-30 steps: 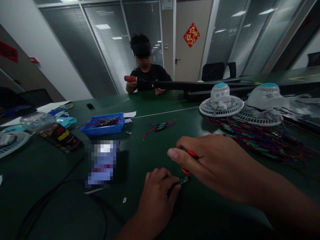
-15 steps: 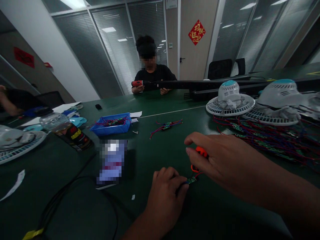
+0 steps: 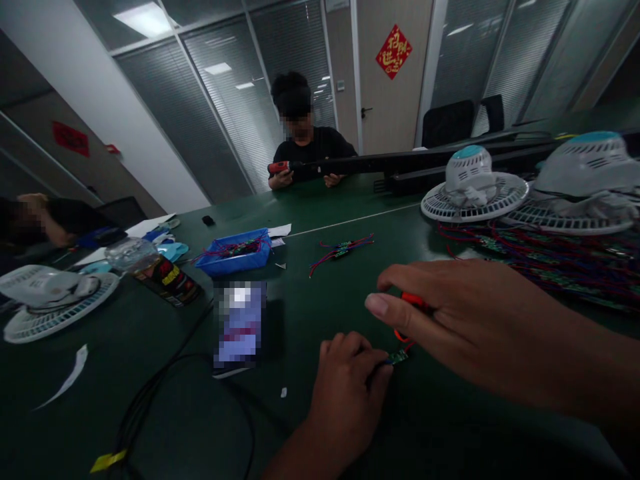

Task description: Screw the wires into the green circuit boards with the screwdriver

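My left hand (image 3: 350,390) rests low on the table, fingers closed on one end of a small green circuit board (image 3: 399,358) with thin wires. Over the board's far side is my right hand (image 3: 450,320), curled around an orange-red handled tool (image 3: 414,300). Its thumb and forefinger stand apart, and the palm hides most of the tool, so its kind cannot be made out. Beyond the hands lie several loose wired circuit boards (image 3: 343,249) with red and blue leads.
A blue tray (image 3: 233,263) holds more wired boards. Nearby are a phone (image 3: 240,330), a tilted bottle (image 3: 167,277) and black cables (image 3: 150,393). White fan parts (image 3: 473,193) stand beside a heap of wired boards (image 3: 545,267) at right. Across the table a person (image 3: 315,143) holds a red tool.
The view has shifted, so most things on the table sit further right. Both hands keep nearly the same hold near the board; the right thumb reaches out a little more.
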### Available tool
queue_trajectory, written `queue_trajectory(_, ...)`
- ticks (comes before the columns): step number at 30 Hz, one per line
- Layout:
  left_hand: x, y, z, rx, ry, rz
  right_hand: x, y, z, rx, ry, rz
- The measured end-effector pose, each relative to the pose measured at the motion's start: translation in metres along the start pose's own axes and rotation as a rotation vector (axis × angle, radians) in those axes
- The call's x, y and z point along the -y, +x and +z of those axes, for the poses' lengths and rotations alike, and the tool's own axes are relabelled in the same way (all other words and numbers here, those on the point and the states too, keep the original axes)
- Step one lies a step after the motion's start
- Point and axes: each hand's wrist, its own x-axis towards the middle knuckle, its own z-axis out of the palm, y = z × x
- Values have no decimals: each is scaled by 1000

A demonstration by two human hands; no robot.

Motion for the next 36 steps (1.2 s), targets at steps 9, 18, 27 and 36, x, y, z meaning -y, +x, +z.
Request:
queue_trajectory(9, 1, 0, 0, -3, -20, -5, -3, 2, 3, -14, -81, 10)
queue_trajectory(18, 0, 0, 0, 12, -14, -6, 1, 1, -4, 65, -117, -27)
queue_trajectory(27, 3, 2, 1, 41, 30, 25, 2, -1, -4, 14, -70, -33)
queue_trajectory(36, 6, 0, 2, 52, 55, 45, 3, -2, -7, 16, -24, 14)
